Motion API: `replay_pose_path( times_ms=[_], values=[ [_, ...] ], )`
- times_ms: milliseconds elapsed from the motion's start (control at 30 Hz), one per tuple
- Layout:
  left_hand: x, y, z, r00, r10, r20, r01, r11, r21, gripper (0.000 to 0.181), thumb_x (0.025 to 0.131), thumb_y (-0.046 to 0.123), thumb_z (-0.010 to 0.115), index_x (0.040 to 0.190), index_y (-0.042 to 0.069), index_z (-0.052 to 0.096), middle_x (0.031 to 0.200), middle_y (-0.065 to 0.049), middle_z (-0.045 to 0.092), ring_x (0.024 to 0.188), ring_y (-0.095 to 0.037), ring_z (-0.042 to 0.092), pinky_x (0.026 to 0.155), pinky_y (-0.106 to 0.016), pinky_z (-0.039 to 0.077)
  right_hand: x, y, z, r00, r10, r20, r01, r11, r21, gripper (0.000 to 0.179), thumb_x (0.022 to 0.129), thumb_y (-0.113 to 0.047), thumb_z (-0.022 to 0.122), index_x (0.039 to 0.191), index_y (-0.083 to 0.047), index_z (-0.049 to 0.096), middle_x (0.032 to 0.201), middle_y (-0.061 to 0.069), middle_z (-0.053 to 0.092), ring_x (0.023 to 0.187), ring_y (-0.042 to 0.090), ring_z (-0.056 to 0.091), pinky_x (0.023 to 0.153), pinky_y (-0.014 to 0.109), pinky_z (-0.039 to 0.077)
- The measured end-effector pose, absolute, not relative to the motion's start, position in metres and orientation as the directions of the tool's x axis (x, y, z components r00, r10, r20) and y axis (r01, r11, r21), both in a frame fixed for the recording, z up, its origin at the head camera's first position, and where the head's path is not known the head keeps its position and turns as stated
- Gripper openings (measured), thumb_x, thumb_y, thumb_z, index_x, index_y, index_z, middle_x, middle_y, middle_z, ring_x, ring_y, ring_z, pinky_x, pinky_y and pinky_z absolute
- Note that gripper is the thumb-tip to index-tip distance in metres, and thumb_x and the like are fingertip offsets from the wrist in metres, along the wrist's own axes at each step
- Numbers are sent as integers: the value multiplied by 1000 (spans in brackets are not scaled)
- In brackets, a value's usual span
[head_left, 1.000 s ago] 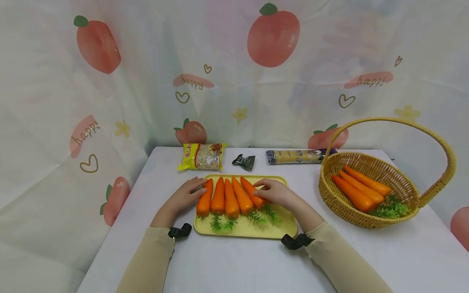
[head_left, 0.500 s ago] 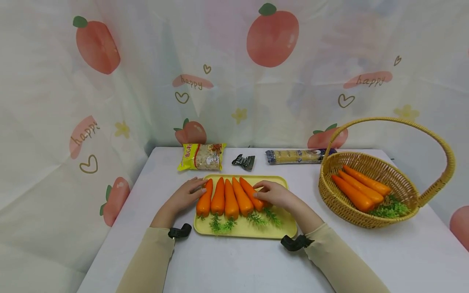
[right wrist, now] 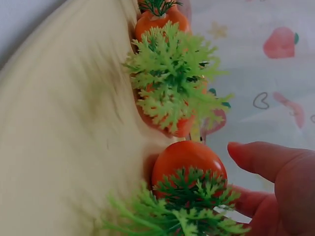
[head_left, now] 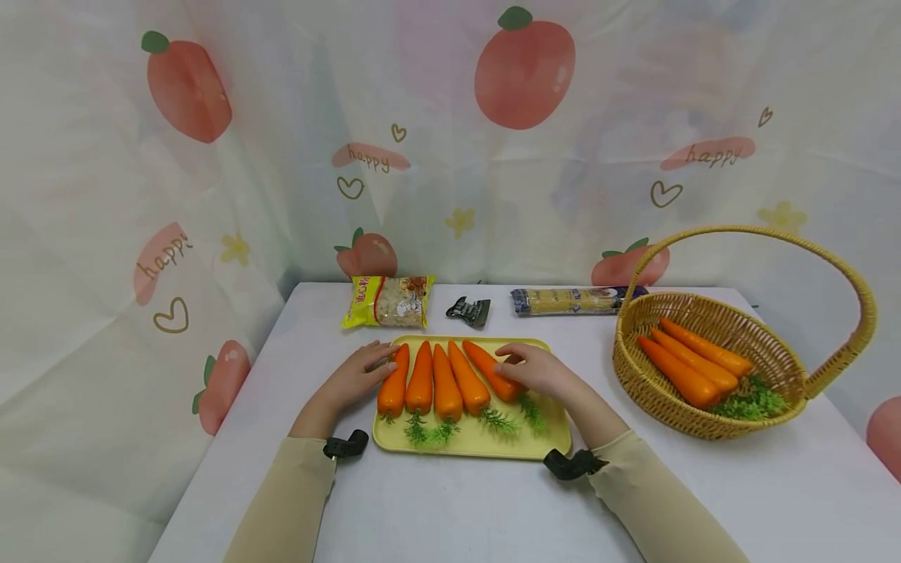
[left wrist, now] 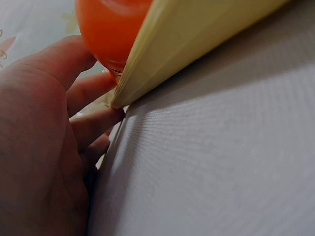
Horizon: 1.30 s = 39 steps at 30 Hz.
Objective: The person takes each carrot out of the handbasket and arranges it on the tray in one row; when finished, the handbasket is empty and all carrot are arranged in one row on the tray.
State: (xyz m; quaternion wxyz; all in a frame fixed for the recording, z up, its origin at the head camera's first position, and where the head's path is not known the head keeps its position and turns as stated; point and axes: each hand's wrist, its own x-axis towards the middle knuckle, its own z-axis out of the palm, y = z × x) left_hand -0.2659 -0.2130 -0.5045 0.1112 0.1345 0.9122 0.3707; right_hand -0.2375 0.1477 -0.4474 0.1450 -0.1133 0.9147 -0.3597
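5 orange carrots (head_left: 445, 383) lie side by side on a pale yellow tray (head_left: 542, 439), their tips toward the backdrop and their thick ends, with feathery green tops (head_left: 496, 422), toward the person. The left hand (head_left: 355, 375) is at the tray's left side. Its grip is loose, the fingers relaxed and parted; the left wrist view shows the thumb against the leftmost carrot (head_left: 394, 389) and other fingers at the tray's rim. The right hand (head_left: 538, 367) is over the rightmost carrot (head_left: 484, 362), which slants more than the other 4. In the right wrist view its thumb stands apart from the fingers, which are behind the thick end; I cannot tell whether this grip pinches the carrot. Both arms wear beige sleeves (head_left: 281, 493) and black wrist devices (head_left: 346, 444).

On the right of the white-covered bench (head_left: 436, 508), a wicker basket (head_left: 644, 395) with a tall handle holds 3 more carrots (head_left: 693, 360) with green tops. Behind the tray lie a yellow and clear bag (head_left: 389, 302), a small dark sachet (head_left: 470, 311) and a long packet (head_left: 566, 301), the last reaching close to the basket. The backdrop (head_left: 521, 203) is pale cloth with red fruit prints.
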Motion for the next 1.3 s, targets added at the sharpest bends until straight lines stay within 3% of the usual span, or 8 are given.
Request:
replay_pose_path(
  times_ms=[233,533,833,1300],
  values=[
    [-267,-213,-505,-938,332,-96,168,682,712,57,97,55,54,148,33,46,160,-6,35,154,-33,16,122,-62,13,-237,165,-434,-931,-311,-194,-95,715,-693,50,100,-39,55,141,-11,53,132,16,60,119,35,57,91,45,53],
    [-265,-214,-503,-939,331,-96,170,688,706,56,97,53,54,149,32,46,160,-7,34,153,-33,17,122,-61,13,-230,210,-392,-948,-263,-181,-89,761,-643,53,101,-46,51,142,-13,51,141,19,54,122,39,56,94,50,53],
    [-264,-213,-502,-934,345,-90,184,684,706,57,98,53,54,149,30,46,160,-9,34,153,-35,17,122,-62,13,-223,284,-363,-966,-185,-180,-32,776,-630,67,99,-58,45,143,-7,49,133,23,58,117,36,58,97,53,51],
    [-265,-212,-503,-937,333,-106,166,690,705,57,97,54,54,149,32,46,160,-7,34,154,-34,16,122,-62,13,-235,379,-368,-924,-213,-319,45,765,-642,72,102,-53,44,147,3,35,145,33,45,124,45,55,98,53,53]
  ],
)
